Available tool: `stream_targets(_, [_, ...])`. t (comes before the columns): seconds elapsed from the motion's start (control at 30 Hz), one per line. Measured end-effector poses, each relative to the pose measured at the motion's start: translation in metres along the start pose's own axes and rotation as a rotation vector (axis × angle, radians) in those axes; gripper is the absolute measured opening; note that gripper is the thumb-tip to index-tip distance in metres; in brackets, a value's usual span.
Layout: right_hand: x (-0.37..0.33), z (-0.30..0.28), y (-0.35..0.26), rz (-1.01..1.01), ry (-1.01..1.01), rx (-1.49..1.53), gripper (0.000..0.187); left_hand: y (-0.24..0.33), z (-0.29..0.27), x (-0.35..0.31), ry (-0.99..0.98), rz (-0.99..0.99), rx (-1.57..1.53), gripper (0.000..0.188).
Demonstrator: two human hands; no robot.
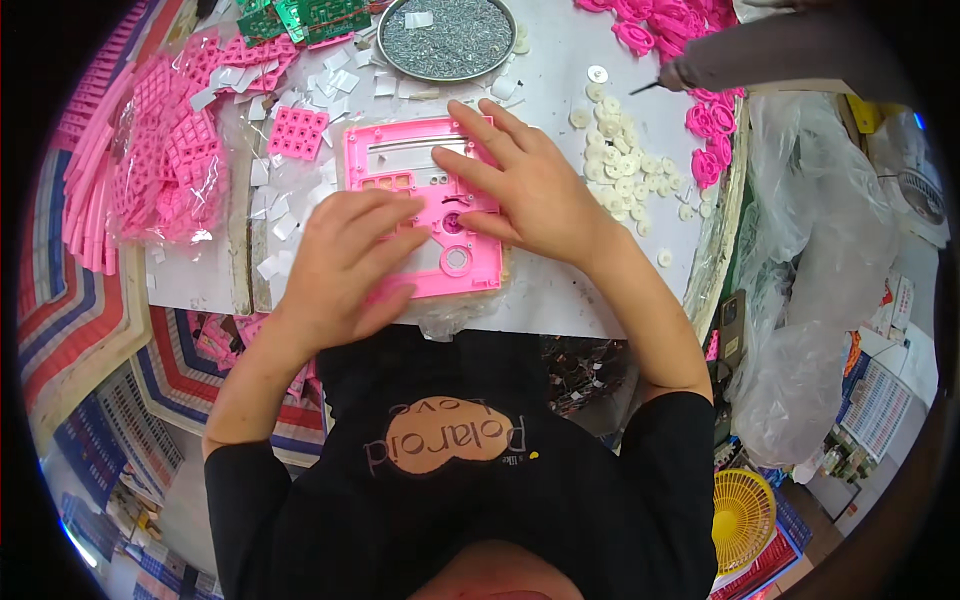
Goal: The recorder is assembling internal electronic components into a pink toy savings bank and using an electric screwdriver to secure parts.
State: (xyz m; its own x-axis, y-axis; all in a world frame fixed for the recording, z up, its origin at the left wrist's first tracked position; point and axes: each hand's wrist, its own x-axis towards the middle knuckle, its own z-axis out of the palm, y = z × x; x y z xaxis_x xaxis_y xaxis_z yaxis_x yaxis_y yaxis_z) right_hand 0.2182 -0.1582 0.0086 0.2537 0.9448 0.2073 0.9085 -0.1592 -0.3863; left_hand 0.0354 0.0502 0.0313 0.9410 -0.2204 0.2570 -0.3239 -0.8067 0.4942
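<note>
A pink plastic housing (485, 270) lies on the table in front of me, with a long slot near its far edge, a small grid of openings and a round ring near its front. My left hand (355, 255) rests over its left side, fingers loosely spread and partly covering it. Across the upper right part reaches my right hand (525, 175), its fingers stretched out and apart over the housing. What lies under the fingertips is hidden. Clear plastic film (450, 318) shows beneath the housing's front edge.
A round metal tray of screws (447, 75) stands at the back beside green circuit boards (300, 20). White discs (625, 165) lie to the right, with pink rings (710, 130) beyond. A dark powered screwdriver (780, 50) hangs at upper right. Bagged pink keypads (170, 150) fill the left.
</note>
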Motion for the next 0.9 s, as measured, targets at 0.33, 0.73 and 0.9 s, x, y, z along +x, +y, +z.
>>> stream_targets(0.33, [-0.024,-0.035,0.053,0.632,0.3,0.075,0.03,0.007,0.013,0.007,-0.162,-0.02,0.087,0.057])
stream_targets(0.73, [0.019,-0.042,-0.028,0.038,0.041,0.179,0.015,0.006,-0.018,0.036,-0.004,-0.515,-0.637,0.015])
stream_targets(0.9, [0.038,-0.042,-0.05,0.027,0.321,0.548,0.017,-0.011,-0.03,0.048,-0.125,-0.355,-0.909,0.019])
